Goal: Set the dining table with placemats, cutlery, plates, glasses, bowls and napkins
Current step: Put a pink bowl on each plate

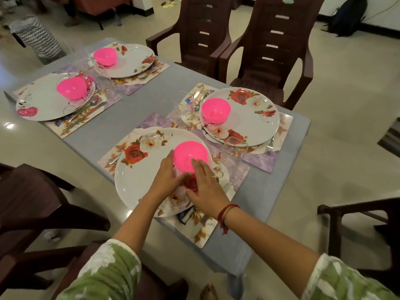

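Observation:
The near white rose-patterned plate (138, 178) lies on a floral placemat (201, 232). A pink bowl (190, 154) sits on its right part. My left hand (166, 175) cups the bowl's left side, thumb curled under its near edge. My right hand (205, 184) lies against the bowl's near right side with straight fingers. A clear glass (233, 150) stands just right of the bowl. Three more settings with plates and pink bowls (215, 110) (71, 87) (105, 56) fill the grey table (279, 191). Spoons (199, 98) and a fork (269, 148) lie beside the right plate.
Two brown plastic chairs (270, 50) stand at the table's far side, another chair (32, 202) at my left and one (368, 224) at my right. A patterned basket (39, 37) stands on the floor far left, a dark bag (348, 14) far right.

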`<state>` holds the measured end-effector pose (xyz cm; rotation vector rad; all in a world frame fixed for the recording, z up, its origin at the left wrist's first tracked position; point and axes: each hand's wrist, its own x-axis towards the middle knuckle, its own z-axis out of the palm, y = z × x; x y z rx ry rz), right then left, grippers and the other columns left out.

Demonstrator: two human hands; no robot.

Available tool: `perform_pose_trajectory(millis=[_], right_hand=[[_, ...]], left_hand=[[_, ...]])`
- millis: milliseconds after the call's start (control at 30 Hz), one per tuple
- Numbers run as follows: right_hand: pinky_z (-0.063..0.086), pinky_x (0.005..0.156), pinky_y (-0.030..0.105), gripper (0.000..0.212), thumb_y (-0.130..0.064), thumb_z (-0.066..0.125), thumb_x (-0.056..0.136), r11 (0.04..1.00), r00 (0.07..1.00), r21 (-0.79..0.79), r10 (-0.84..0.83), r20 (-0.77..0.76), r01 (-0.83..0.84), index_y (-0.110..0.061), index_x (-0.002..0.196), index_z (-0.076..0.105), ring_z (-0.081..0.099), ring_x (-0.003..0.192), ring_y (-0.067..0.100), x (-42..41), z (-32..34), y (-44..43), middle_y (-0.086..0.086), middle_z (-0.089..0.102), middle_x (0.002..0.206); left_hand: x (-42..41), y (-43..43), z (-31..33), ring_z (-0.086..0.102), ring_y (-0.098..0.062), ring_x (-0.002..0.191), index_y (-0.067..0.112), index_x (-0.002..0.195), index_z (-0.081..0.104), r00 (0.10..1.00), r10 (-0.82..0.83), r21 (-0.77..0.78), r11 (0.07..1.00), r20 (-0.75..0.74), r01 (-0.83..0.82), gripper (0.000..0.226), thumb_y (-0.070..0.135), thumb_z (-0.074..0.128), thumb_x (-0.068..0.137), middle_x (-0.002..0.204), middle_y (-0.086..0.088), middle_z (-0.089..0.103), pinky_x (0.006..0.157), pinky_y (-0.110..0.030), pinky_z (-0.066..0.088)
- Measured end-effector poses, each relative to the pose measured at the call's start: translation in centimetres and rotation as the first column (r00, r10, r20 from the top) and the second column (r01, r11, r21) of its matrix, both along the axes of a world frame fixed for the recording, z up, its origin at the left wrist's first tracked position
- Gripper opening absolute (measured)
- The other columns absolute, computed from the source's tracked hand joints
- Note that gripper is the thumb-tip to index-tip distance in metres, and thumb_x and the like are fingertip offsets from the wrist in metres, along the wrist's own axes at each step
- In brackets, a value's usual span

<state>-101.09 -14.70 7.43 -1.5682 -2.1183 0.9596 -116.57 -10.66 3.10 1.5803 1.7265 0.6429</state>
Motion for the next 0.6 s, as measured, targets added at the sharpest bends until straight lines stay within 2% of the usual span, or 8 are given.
perform_pose_trajectory(millis=[133,233,300,400,433,467,533,600], right_hand=[[0.022,0.117,0.044,0.075,-0.025,0.054,0.092,1.000,0.996,0.003,0.023,-0.081,-0.023,-0.021,0.151,0.010,0.010,0.146,0.022,0.2,0.4,-1.5,0.004,0.011,0.157],[0.027,0.116,0.041,0.074,-0.022,0.057,0.090,0.999,0.987,0.051,0.001,-0.162,0.007,-0.019,0.151,0.015,0.017,0.143,0.021,0.7,1.1,-2.3,0.004,0.018,0.154],[0.029,0.113,0.033,0.070,-0.019,0.060,0.089,0.991,0.970,0.126,-0.017,-0.241,0.048,-0.016,0.148,0.022,0.025,0.139,0.020,1.3,1.7,-2.9,0.006,0.027,0.149],[0.023,0.105,0.008,0.061,-0.019,0.061,0.089,0.966,0.947,0.230,-0.042,-0.319,0.120,-0.012,0.143,0.034,0.034,0.130,0.013,2.5,2.9,-4.3,0.007,0.039,0.139],[0.024,0.103,0.006,0.057,-0.021,0.060,0.089,0.957,0.940,0.253,-0.050,-0.338,0.142,-0.012,0.140,0.038,0.036,0.127,0.012,3.2,3.2,-5.0,0.007,0.042,0.136],[0.029,0.103,0.009,0.053,-0.023,0.058,0.089,0.943,0.931,0.284,-0.061,-0.359,0.171,-0.012,0.138,0.042,0.039,0.125,0.013,4.1,3.4,-5.9,0.008,0.044,0.133],[0.041,0.101,0.023,0.042,-0.021,0.057,0.088,0.904,0.910,0.348,-0.095,-0.405,0.249,-0.011,0.129,0.052,0.046,0.119,0.015,6.4,3.4,-7.6,0.007,0.050,0.124],[0.047,0.094,0.029,0.031,-0.014,0.060,0.087,0.852,0.876,0.367,-0.194,-0.441,0.373,-0.011,0.117,0.061,0.051,0.113,0.010,9.7,3.3,-9.3,0.005,0.054,0.116]], left_hand=[[0.5,0.2,0.1,0.031,-0.027,0.139,0.018,0.152,0.013,1.000,0.010,-0.005,1.000,0.002,-0.010,0.099,0.045,0.074,0.079,0.152,-0.009,0.027,0.110,-0.042,0.034],[0.6,-0.8,0.7,0.023,-0.026,0.143,0.018,0.153,0.010,0.998,0.055,0.005,0.999,-0.025,-0.054,0.108,0.045,0.078,0.074,0.156,-0.008,0.020,0.112,-0.041,0.027],[0.9,-2.6,1.8,0.020,-0.023,0.144,0.020,0.153,0.010,0.994,0.106,0.081,0.991,-0.028,-0.103,0.103,0.044,0.076,0.077,0.157,-0.006,0.018,0.113,-0.040,0.024],[2.3,-6.6,3.5,0.024,-0.020,0.141,0.020,0.150,0.018,0.976,0.218,0.253,0.943,0.026,-0.217,0.088,0.045,0.069,0.083,0.154,-0.005,0.023,0.112,-0.037,0.026],[3.0,-8.1,4.0,0.027,-0.019,0.139,0.019,0.149,0.021,0.969,0.241,0.294,0.923,0.056,-0.247,0.085,0.047,0.065,0.083,0.152,-0.006,0.026,0.110,-0.034,0.027],[4.0,-9.6,4.4,0.029,-0.018,0.137,0.018,0.148,0.024,0.966,0.243,0.324,0.911,0.084,-0.257,0.082,0.048,0.062,0.082,0.150,-0.006,0.029,0.108,-0.029,0.027],[6.0,-12.1,5.0,0.031,-0.011,0.131,0.014,0.144,0.030,0.972,0.197,0.370,0.900,0.128,-0.231,0.076,0.048,0.060,0.083,0.143,-0.004,0.035,0.104,-0.016,0.025],[8.5,-13.8,5.4,0.034,-0.005,0.124,0.007,0.139,0.037,0.986,0.097,0.423,0.894,0.139,-0.148,0.069,0.044,0.058,0.085,0.135,-0.002,0.040,0.101,-0.007,0.025]])
